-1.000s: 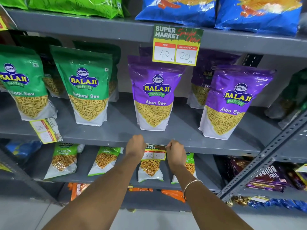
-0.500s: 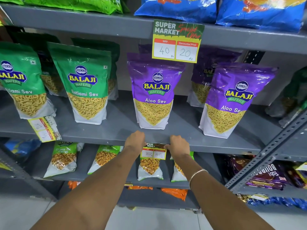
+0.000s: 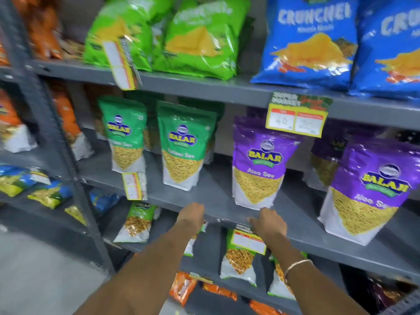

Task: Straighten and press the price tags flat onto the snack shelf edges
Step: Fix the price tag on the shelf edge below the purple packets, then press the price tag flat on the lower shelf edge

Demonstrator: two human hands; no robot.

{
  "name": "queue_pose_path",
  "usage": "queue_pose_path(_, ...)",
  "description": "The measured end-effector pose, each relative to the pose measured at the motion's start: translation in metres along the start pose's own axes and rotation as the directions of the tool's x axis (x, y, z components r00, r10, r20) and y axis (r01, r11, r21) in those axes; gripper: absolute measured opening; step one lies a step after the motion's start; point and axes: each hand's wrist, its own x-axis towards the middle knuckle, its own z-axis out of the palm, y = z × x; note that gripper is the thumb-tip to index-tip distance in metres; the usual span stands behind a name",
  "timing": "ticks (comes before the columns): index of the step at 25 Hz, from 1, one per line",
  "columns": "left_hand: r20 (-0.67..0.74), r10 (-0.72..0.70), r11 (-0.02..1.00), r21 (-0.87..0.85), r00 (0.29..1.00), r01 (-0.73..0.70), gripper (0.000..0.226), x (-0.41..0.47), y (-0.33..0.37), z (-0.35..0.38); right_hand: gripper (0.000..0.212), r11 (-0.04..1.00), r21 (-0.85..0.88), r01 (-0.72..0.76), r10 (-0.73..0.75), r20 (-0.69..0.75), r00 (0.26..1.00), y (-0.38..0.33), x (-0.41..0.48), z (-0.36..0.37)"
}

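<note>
Both hands at the middle shelf edge (image 3: 227, 220). Left hand (image 3: 192, 214), fingers curled, rests on the edge, holding nothing visible. Right hand (image 3: 269, 222), fingers spread, presses the top of a tilted price tag (image 3: 247, 241) hanging below the edge. Picture blurred.

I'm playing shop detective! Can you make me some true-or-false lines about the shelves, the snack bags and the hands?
1. Both hands, the left hand and the right hand, are at the middle shelf edge. True.
2. The purple bags say Aloo Sev. True.
3. The price tag beside the right hand is blue. False: it is yellow with white boxes.
4. The top shelf holds only orange bags. False: green bags and blue bags sit there.
5. The right wrist wears a bracelet. True.
</note>
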Motion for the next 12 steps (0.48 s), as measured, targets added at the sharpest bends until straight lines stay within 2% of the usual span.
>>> queue_pose_path(3, -0.084, -0.115, 0.993, -0.015, 0.990, 0.114, 0.030, -0.003, -0.075, -0.016, 0.037, 0.985, 0.171, 0.021, -0.035, 0.085, 0.996, -0.064, -0.002, 0.022)
queue_pose_path(5, -0.156, -0.128, 0.992, -0.008, 0.979, 0.128, 0.030, 0.002, -0.124, -0.028, 0.025, 0.954, 0.300, 0.003, -0.049, 0.147, 0.988, -0.112, -0.005, 0.047)
queue_pose_path(9, -0.282, 0.027, 0.994, 0.112, 0.959, 0.005, 0.037, 0.028, -0.200, -0.053, 0.046, 0.854, 0.503, -0.138, 0.007, 0.253, 0.968, -0.211, -0.012, 0.109)
queue_pose_path(10, -0.305, 0.081, 0.988, 0.153, 0.949, -0.036, 0.037, 0.037, -0.212, -0.058, 0.043, 0.845, 0.503, -0.180, 0.026, 0.297, 0.955, -0.232, -0.015, 0.124)
queue_pose_path(12, -0.303, 0.157, 0.975, 0.199, 0.940, -0.098, 0.036, 0.055, -0.229, -0.064, 0.016, 0.834, 0.520, -0.185, 0.017, 0.311, 0.950, -0.276, -0.022, 0.139)
